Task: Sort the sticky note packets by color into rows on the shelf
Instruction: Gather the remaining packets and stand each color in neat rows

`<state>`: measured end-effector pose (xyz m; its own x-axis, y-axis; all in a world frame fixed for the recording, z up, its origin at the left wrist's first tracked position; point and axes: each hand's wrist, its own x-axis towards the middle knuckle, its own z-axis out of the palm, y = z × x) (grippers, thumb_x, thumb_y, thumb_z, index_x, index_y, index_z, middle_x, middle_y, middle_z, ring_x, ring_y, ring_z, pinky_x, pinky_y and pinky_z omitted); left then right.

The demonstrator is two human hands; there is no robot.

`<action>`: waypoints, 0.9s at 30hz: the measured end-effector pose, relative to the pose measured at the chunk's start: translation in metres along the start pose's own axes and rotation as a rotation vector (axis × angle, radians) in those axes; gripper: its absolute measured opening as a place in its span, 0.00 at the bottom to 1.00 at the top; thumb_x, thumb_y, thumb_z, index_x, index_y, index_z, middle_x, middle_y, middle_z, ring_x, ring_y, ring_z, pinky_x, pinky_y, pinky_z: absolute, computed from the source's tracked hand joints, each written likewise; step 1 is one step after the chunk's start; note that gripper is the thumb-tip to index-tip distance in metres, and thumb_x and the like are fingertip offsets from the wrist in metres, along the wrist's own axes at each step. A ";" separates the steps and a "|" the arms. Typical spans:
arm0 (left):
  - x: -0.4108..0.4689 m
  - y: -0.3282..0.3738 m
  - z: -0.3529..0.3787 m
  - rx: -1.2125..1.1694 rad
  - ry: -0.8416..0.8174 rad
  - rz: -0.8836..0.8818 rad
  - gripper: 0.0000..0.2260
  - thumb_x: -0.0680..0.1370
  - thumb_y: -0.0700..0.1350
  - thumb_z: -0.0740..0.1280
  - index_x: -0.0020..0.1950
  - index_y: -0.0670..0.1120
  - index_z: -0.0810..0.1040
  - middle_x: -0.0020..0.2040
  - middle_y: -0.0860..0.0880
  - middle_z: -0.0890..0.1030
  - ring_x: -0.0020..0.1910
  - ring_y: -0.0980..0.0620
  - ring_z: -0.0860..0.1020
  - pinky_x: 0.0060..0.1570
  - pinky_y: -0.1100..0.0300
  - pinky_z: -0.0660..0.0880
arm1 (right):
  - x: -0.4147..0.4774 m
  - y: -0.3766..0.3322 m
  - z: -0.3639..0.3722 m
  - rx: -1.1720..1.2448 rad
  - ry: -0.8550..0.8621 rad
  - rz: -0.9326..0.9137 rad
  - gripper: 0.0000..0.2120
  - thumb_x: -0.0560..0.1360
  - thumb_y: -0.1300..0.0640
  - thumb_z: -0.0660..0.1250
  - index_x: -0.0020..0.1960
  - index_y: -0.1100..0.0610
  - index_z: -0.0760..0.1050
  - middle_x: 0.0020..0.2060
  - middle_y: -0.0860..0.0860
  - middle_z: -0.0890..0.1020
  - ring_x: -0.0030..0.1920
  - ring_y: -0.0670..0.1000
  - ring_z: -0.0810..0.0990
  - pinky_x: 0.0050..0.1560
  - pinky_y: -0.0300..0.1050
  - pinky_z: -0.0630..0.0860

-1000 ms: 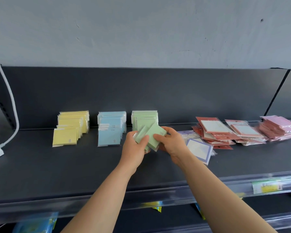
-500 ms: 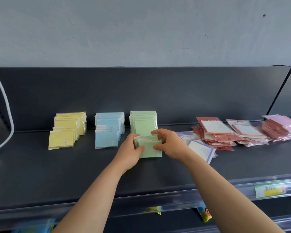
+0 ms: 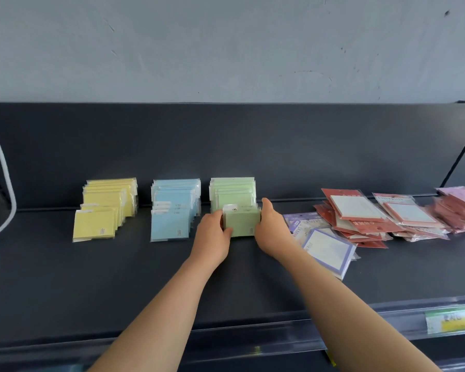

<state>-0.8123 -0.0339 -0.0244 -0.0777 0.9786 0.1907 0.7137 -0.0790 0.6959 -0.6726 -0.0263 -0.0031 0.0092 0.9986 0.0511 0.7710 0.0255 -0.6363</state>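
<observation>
**Both grips clamped on a green stack at the front of its row**

The left grip and the right grip press in from opposite sides of a small green stack of sticky note packets. Their fingers are curled round its edges, and the left thumb lies across the lower front corner. The stack stands upright on the shelf, between the two grips. How many packets it holds cannot be counted. Only its front face shows, with a white header strip bearing a small dark mark just behind. Most fingertips are hidden behind the stack.

Just behind the grips stands the green row, its lower part covered by the held stack. On the outer side of the left grip, near but not touching it, is the blue row, and further out is the yellow row.

On the outer side of the right grip, purple-bordered packets lie flat in a loose heap, partly covered by the right wrist. Beyond them, red packets lie in overlapping piles. Past those are pink packets, cut off by the frame edge. The print on every packet is too small to read.

Far out past the left grip a white cable curves down and is cut off at the edge. Nearer the person than the right grip, a price label on the shelf's front rail is too blurred to read.
</observation>
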 end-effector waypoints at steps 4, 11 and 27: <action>0.001 -0.003 0.002 -0.005 0.026 -0.008 0.12 0.79 0.42 0.66 0.62 0.44 0.75 0.57 0.45 0.75 0.52 0.50 0.74 0.51 0.62 0.69 | 0.004 -0.006 0.001 -0.117 -0.002 -0.010 0.14 0.74 0.69 0.55 0.59 0.61 0.66 0.50 0.59 0.78 0.38 0.55 0.72 0.27 0.40 0.63; 0.004 -0.004 0.002 -0.013 0.002 -0.036 0.15 0.79 0.45 0.66 0.64 0.44 0.72 0.60 0.44 0.71 0.55 0.48 0.73 0.56 0.59 0.70 | 0.013 0.001 0.002 -0.096 -0.022 0.022 0.04 0.75 0.65 0.59 0.48 0.59 0.66 0.47 0.58 0.77 0.38 0.55 0.72 0.28 0.42 0.63; 0.006 -0.011 0.002 -0.069 -0.061 -0.056 0.18 0.78 0.45 0.67 0.67 0.47 0.71 0.62 0.47 0.75 0.61 0.49 0.75 0.61 0.55 0.72 | 0.007 0.000 -0.002 -0.044 -0.077 -0.024 0.11 0.75 0.60 0.65 0.55 0.60 0.70 0.49 0.54 0.78 0.42 0.52 0.75 0.31 0.38 0.67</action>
<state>-0.8191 -0.0267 -0.0320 -0.0719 0.9914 0.1094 0.6597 -0.0350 0.7507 -0.6712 -0.0199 -0.0012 -0.0575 0.9983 0.0055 0.7975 0.0492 -0.6013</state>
